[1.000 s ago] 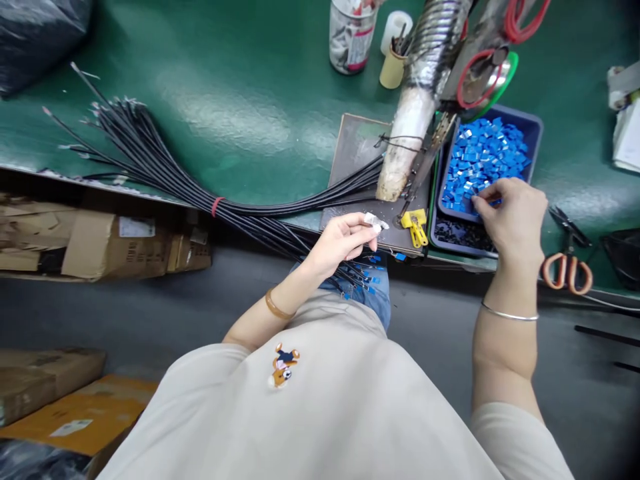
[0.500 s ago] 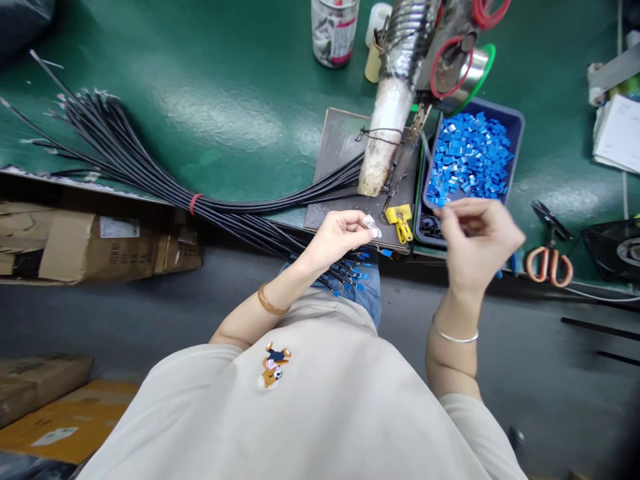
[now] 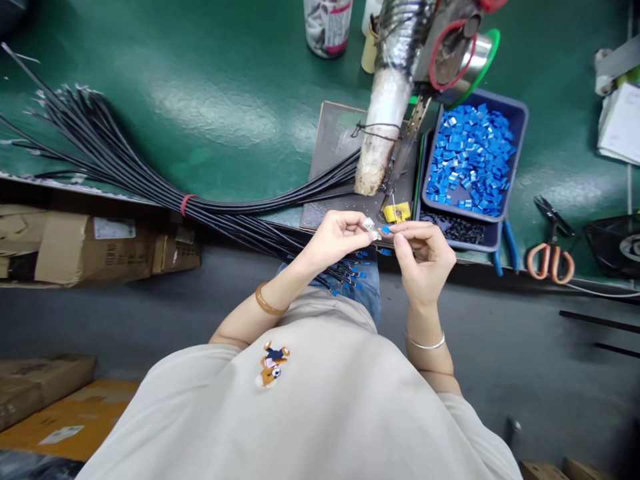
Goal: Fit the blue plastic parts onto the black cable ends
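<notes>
My left hand point(image 3: 340, 237) is closed, thumb and fingers pinching a small whitish piece point(image 3: 369, 225) whose exact kind I cannot make out. My right hand point(image 3: 424, 257) pinches a small blue connector piece point(image 3: 385, 230) and brings it right up to the whitish piece; whether they touch is unclear. Below my left hand, a bundle of black cables point(image 3: 240, 217) ends in several blue tips point(image 3: 357, 273) over my lap. Just beyond my fingertips lies a yellow clip-like tool point(image 3: 397, 213), partly hidden by the right fingers.
A bin of blue pieces point(image 3: 470, 157) stands to the right, with small black parts point(image 3: 463, 230) in front. A wrapped nozzle pipe point(image 3: 377, 133) and a solder spool point(image 3: 480, 67) overhang the grey board point(image 3: 335, 133). Orange-handled scissors point(image 3: 550, 257) and blue-handled pliers point(image 3: 510, 247) lie farther right.
My right hand has moved left from beside the bin to meet my left hand, and a blue piece now shows at its fingertips. My left hand stays nearly still.
</notes>
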`<state>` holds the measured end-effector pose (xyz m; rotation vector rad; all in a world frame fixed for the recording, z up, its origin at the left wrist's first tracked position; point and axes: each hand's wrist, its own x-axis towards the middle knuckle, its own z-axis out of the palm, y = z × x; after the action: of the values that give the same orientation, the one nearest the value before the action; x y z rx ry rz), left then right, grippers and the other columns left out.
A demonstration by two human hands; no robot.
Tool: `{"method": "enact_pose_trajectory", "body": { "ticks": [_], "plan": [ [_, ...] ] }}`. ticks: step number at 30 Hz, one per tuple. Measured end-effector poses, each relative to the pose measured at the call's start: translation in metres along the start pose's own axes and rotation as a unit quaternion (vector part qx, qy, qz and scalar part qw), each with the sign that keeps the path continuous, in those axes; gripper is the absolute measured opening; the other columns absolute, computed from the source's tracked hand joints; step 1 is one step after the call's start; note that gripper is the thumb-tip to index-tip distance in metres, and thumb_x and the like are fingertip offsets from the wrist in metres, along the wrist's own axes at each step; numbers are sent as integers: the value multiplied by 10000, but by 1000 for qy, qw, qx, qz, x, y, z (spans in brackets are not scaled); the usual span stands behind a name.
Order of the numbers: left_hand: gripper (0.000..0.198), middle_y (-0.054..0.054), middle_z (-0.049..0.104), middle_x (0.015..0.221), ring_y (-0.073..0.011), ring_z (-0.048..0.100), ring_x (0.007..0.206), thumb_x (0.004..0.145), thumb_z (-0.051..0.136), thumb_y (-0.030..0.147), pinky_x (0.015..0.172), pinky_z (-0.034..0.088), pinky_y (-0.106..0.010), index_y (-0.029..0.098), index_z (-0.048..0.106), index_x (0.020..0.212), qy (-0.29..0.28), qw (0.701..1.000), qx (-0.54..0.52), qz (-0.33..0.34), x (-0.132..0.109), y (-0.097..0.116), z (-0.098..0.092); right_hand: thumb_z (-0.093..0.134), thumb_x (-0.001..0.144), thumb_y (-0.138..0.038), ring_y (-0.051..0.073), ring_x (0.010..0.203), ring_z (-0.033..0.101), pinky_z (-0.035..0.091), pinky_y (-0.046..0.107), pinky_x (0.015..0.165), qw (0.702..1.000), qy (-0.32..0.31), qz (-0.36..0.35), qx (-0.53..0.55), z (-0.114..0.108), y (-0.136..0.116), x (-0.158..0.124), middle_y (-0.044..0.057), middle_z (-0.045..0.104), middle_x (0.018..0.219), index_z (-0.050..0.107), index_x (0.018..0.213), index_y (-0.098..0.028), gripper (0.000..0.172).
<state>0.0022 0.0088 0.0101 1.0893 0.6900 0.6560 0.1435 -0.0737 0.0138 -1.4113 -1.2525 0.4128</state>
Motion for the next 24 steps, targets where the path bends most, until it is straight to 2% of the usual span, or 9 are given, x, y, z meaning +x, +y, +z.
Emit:
{"method": "enact_pose_trajectory", "body": {
  "ticks": [5,15,20,24],
  "plan": [
    [184,25,544,600,-39,402,541,707,732,270,535,309,-195,110,650,669,11,1000,-17,15,4,1,-2,635,861,-194,161,855,707,584,290,700,998,9,-22,-50,3,6,0,29,713,930,621,838,-210,31],
    [175,21,575,618,-43,463,572,701,733,238,561,372,-181,104,640,637,43,998,-16,39,11,1,-1,621,815,-81,163,843,712,575,327,764,965,-3,-187,-185,5,9,10,14,744,929,579,806,-230,155],
    [131,9,632,670,-55,523,612,692,731,217,612,428,-185,104,667,679,59,996,-42,47,14,-1,0,627,800,-64,157,853,713,573,303,744,956,-14,-214,-199,4,10,14,19,746,951,567,813,-231,178],
    [123,18,621,641,-52,521,596,670,744,190,588,423,-179,104,657,656,67,995,-51,46,16,-2,0,639,794,-62,157,856,717,579,300,744,954,-19,-221,-203,3,12,16,22,747,947,570,817,-230,184]
  ]
}}
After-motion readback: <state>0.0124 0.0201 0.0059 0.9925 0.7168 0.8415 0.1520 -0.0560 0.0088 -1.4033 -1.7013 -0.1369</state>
